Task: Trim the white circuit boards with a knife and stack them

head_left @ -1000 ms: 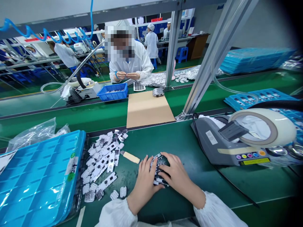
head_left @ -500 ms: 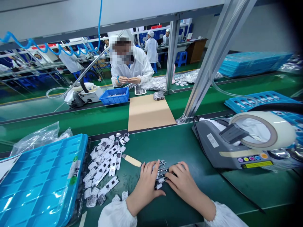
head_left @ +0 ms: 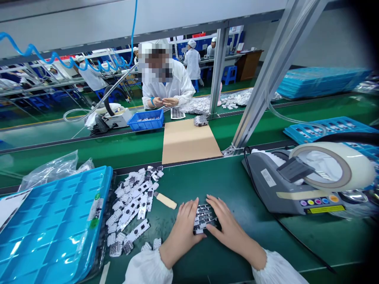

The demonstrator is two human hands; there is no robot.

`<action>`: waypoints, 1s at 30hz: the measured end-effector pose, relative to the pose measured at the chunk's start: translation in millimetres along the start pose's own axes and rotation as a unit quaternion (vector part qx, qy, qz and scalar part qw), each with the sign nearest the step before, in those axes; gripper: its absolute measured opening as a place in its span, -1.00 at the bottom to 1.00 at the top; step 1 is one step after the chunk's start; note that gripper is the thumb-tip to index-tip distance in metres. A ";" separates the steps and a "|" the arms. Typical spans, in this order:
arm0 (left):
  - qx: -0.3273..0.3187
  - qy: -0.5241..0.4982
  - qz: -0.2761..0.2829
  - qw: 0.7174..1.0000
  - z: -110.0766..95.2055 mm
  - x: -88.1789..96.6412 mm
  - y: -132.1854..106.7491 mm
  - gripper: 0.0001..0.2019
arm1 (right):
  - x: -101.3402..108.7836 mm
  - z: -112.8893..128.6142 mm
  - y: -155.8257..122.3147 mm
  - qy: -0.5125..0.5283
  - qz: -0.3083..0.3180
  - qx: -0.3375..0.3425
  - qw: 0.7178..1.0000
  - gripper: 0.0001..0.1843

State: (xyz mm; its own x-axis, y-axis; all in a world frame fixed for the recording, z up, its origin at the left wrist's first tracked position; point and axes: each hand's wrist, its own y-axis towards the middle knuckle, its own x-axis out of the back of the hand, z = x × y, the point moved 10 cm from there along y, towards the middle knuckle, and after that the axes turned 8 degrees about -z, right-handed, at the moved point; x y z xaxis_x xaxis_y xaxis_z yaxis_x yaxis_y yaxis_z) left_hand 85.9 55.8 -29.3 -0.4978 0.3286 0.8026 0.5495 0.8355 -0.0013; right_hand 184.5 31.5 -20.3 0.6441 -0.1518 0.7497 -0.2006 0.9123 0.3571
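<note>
On the green worktop (head_left: 251, 248), a clear plastic bag (head_left: 50, 169) lies behind a blue tray (head_left: 53, 225) at the far left. Just right of the tray spreads a loose pile of white-and-black parts (head_left: 130, 209), with a wooden stick (head_left: 166, 200) lying by its right edge.

Next comes the left hand (head_left: 182, 230), its fingers curved and pressed in against the left side of a small stack of the same parts (head_left: 204, 219). The right hand (head_left: 229, 225) closes in from the other side, so the stack sits between the two grips (more cupped than pinched), resting on the worktop. Both cuffs are white.

To the right stands a grey tape dispenser (head_left: 266, 185), carrying a wide roll of tape (head_left: 331, 165).

Beyond, on the far side of a metal-framed divider, a cardboard sheet (head_left: 189, 142) lies on the next worktop, with a blue basket (head_left: 145, 120) to its left. A co-worker (head_left: 164, 79) in a white coat sits behind them, both hands raised together over the worktop (whatever they hold is too small to tell).
</note>
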 end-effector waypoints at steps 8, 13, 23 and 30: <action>0.006 -0.033 -0.013 0.999 9.0 -4.1 -5.9 0.02 | -14.3 -3.8 -2.4 0.087 0.017 -0.024 0.996 -0.16; 0.009 -0.036 -0.056 0.998 9.7 -2.4 -9.4 0.13 | -18.5 -22.1 -4.3 0.141 -0.049 -0.101 0.984 -0.38; 0.014 -0.004 -0.050 0.999 8.1 -13.0 -4.8 -0.20 | -30.1 3.5 -11.0 0.177 -0.034 -0.098 0.979 -0.39; 0.032 0.014 -0.035 0.999 10.6 -11.1 1.6 -0.15 | -23.6 7.8 3.4 0.112 0.078 -0.006 0.991 0.01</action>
State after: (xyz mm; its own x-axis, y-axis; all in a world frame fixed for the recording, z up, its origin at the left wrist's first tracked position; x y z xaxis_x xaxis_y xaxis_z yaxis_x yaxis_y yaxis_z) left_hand 85.2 58.2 -44.5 -0.5133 0.2567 0.8189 0.4690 0.8830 0.0172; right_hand 162.8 35.2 -32.4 0.7540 0.0778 0.6522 -0.3023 0.9227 0.2394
